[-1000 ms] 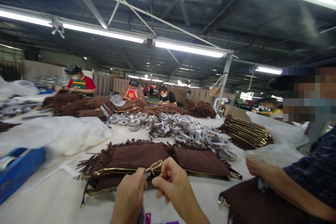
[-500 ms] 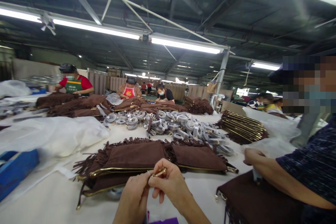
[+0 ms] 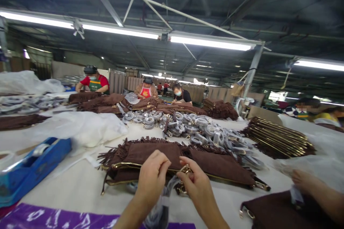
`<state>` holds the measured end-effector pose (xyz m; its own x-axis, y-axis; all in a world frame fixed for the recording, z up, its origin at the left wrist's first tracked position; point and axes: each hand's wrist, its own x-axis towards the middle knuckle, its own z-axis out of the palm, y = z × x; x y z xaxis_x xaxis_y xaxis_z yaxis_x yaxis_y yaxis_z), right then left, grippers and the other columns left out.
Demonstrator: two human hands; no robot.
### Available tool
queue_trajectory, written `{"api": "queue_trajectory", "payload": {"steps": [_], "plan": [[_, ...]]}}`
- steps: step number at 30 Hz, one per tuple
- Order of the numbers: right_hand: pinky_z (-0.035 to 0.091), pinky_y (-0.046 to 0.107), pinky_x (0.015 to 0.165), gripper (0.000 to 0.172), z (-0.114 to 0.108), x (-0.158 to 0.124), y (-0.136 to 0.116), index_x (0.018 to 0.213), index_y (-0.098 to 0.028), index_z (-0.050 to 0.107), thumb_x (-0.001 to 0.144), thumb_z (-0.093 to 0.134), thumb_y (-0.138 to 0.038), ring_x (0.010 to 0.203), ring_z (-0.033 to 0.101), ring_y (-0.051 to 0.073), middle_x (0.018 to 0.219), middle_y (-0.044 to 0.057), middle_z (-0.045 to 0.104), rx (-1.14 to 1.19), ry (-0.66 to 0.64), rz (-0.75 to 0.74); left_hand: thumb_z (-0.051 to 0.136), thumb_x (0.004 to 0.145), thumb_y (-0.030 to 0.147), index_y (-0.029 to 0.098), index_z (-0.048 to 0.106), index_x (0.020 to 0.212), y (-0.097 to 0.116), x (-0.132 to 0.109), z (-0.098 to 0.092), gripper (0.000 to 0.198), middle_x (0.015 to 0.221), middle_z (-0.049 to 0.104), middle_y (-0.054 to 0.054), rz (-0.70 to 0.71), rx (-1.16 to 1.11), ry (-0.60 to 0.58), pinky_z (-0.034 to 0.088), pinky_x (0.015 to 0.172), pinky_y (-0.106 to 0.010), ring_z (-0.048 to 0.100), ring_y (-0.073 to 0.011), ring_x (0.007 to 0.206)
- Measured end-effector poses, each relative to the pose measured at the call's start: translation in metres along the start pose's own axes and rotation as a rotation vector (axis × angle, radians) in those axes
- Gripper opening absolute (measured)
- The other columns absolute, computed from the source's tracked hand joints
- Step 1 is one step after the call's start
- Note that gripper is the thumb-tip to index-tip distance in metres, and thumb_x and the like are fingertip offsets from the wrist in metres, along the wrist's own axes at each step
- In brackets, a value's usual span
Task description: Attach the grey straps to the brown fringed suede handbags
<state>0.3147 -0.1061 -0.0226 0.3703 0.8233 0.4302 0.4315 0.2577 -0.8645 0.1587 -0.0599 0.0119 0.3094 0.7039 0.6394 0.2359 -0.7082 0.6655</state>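
Observation:
My right hand [image 3: 195, 183] pinches a gold metal clasp [image 3: 186, 169] between thumb and fingers. From it hangs a plastic-wrapped strap [image 3: 170, 185], running down between my forearms. My left hand [image 3: 153, 172] is closed just left of the clasp, with its fingertips turned away, so what it holds is hidden. Right behind both hands lie brown fringed pouches [image 3: 153, 151] with gold zippers, stacked on the white table [image 3: 80, 182].
A blue tape dispenser [image 3: 34, 171] and purple printed plastic [image 3: 59, 218] lie left. Beyond the pouches is a heap of wrapped straps [image 3: 199, 128]. Zippered pouches [image 3: 279, 137] are piled right. A co-worker's hand [image 3: 309, 182] is over a brown bag [image 3: 279, 209]; others work across the table.
The view has swung left, bringing in the tape dispenser and more purple plastic. My hands have moved apart; the clasp stays in my right hand, and the wrapped strap now shows between them.

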Motion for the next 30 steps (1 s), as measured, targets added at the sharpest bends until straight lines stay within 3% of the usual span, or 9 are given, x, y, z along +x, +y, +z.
{"api": "queue_trajectory", "payload": {"steps": [4,8,11,14,16,20,23,27,30], "plan": [[0.037,0.022,0.044,0.031,-0.001,0.002,-0.011,0.104,-0.019,0.065,0.082,0.059,-0.041,0.051,0.045,0.012,0.067,0.0,0.058,0.047,-0.02,-0.089,0.045,0.088,0.02,0.02,0.053,0.066,0.013,0.013,-0.015,0.024,0.074,0.053,-0.001,0.076,0.092,-0.086,0.037,0.066,-0.026,0.051,-0.016,0.073],[0.031,0.021,0.044,0.026,0.009,0.007,-0.025,0.094,-0.019,0.066,0.083,0.059,-0.041,0.049,0.036,0.009,0.058,-0.005,0.048,0.199,-0.253,-0.082,0.045,0.089,0.02,0.019,0.057,0.067,0.03,0.027,-0.023,0.025,0.078,0.054,-0.001,0.169,0.083,-0.17,0.039,0.068,-0.026,0.052,-0.0145,0.074],[0.028,0.021,0.045,0.022,0.015,0.016,-0.029,0.075,-0.018,0.065,0.082,0.061,-0.039,0.047,0.032,0.008,0.052,-0.007,0.04,0.227,-0.347,-0.088,0.044,0.089,0.021,0.018,0.062,0.069,0.027,0.037,-0.031,0.027,0.079,0.057,-0.002,0.219,0.077,-0.255,0.041,0.071,-0.026,0.054,-0.0152,0.077],[0.024,0.02,0.041,0.02,0.014,0.027,-0.023,0.079,-0.018,0.062,0.08,0.061,-0.038,0.044,0.032,0.006,0.056,-0.006,0.05,0.267,-0.358,-0.024,0.05,0.087,0.028,0.02,0.065,0.104,-0.009,0.041,-0.046,0.024,0.101,0.066,-0.005,0.119,0.079,-0.36,0.044,0.085,-0.031,0.058,-0.0192,0.093],[0.019,0.019,0.037,0.024,0.012,0.033,-0.016,0.088,-0.019,0.059,0.077,0.063,-0.04,0.04,0.029,0.005,0.061,-0.005,0.058,0.337,-0.4,0.081,0.061,0.077,0.029,0.021,0.059,0.119,-0.047,0.037,-0.057,0.042,0.121,0.064,-0.009,0.034,0.212,-0.38,0.038,0.098,-0.038,0.054,-0.0248,0.111],[0.015,0.018,0.037,0.018,0.013,0.04,-0.002,0.08,-0.02,0.054,0.075,0.06,-0.036,0.038,0.025,0.005,0.06,-0.005,0.06,0.319,-0.584,0.206,0.061,0.073,0.025,0.023,0.071,0.091,-0.107,0.027,-0.071,0.021,0.105,0.071,-0.007,-0.095,0.297,-0.457,0.037,0.095,-0.034,0.058,-0.0258,0.102],[0.028,0.019,0.046,0.007,0.025,0.041,-0.002,0.07,-0.019,0.056,0.076,0.053,-0.02,0.045,0.039,0.007,0.059,-0.004,0.06,0.057,-0.688,0.025,0.049,0.08,0.027,0.022,0.069,0.074,-0.119,0.031,-0.071,0.022,0.078,0.07,-0.002,-0.186,0.247,-0.425,0.04,0.077,-0.026,0.06,-0.0196,0.078],[0.037,0.023,0.061,0.017,0.049,0.048,-0.007,0.068,-0.02,0.053,0.079,0.046,-0.009,0.062,0.052,0.012,0.064,-0.003,0.058,-0.179,-0.607,-0.323,0.049,0.071,0.024,0.018,0.065,0.063,-0.118,0.046,-0.066,0.018,0.057,0.057,0.003,-0.305,0.185,-0.436,0.036,0.058,-0.022,0.052,-0.0155,0.06],[0.038,0.024,0.066,0.017,0.067,0.054,0.002,0.073,-0.02,0.05,0.083,0.042,-0.01,0.071,0.053,0.015,0.075,0.001,0.056,-0.221,-0.566,-0.446,0.05,0.066,0.023,0.018,0.061,0.06,-0.119,0.055,-0.064,0.014,0.053,0.053,0.004,-0.364,0.142,-0.42,0.033,0.053,-0.022,0.047,-0.0147,0.056]]}}
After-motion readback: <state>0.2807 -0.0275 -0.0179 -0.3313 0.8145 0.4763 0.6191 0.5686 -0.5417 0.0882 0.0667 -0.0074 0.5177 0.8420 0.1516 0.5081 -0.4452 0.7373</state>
